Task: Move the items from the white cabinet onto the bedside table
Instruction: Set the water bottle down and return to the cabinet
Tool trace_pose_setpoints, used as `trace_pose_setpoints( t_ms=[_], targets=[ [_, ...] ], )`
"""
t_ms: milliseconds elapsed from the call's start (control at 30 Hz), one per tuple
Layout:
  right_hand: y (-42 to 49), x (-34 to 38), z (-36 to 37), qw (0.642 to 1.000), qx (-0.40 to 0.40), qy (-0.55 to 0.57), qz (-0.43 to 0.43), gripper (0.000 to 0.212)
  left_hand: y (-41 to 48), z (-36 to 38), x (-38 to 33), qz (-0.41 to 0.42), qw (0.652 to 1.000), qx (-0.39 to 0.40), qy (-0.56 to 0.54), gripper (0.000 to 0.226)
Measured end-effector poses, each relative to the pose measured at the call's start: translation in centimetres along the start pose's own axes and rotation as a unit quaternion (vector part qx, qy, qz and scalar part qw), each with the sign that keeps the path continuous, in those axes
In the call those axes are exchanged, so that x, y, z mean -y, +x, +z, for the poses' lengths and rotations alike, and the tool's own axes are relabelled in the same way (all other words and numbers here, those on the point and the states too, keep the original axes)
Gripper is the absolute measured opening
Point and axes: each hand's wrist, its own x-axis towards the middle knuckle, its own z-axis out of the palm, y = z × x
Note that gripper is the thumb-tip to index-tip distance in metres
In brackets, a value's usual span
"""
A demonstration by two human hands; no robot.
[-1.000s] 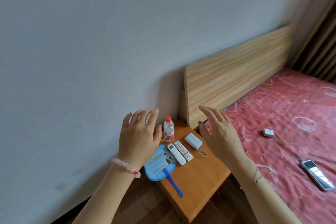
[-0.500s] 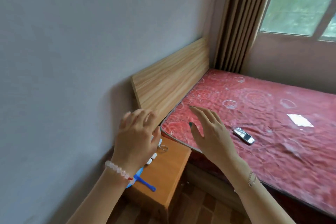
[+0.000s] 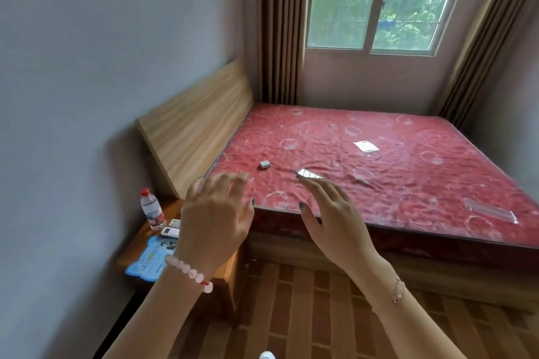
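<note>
- Both hands hang in the air with fingers spread and nothing in them: the left hand (image 3: 214, 220), with a pink bead bracelet (image 3: 189, 269) at its wrist, is above the bedside desk (image 3: 137, 245); the right hand (image 3: 335, 221) is in front of the bed's near edge.
- On the desk stand a water bottle (image 3: 151, 210) with a red cap and a red label too blurred to read, two white remote controls (image 3: 170, 229) side by side, and a blue hand fan (image 3: 150, 258) whose print is unreadable.
- The red mattress (image 3: 408, 172) carries a small grey box (image 3: 264, 165), a silver phone-like device (image 3: 309, 173) and a white packet (image 3: 366, 146).
</note>
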Motion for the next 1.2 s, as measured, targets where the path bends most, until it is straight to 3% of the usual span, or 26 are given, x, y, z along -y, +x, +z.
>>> trace_pose_setpoints(
  t_ms=[133, 500, 767, 1200],
  targets=[
    [-3.7, 1.2, -3.2, 0.999, -0.009, -0.019, 0.026, 0.050, -2.0, -1.8, -2.6, 0.027, 0.999, 0.006, -0.017, 0.045],
    [-13.2, 1.4, -13.4, 0.968, -0.145, -0.134, 0.155, 0.042, -1.6, -4.8, -11.7, 0.191, 0.975, -0.030, -0.111, 0.046],
    [-23.8, 4.6, -18.0, 0.903, -0.189, -0.211, 0.321, 0.045, -5.2, -5.7, -17.9, 0.321, 0.924, 0.004, -0.210, 0.050],
    [-42.0, 13.3, -26.9, 0.751, -0.271, -0.327, 0.506, 0.041, -15.6, -12.5, -32.1, 0.517, 0.784, 0.025, -0.343, 0.048]
  ],
)
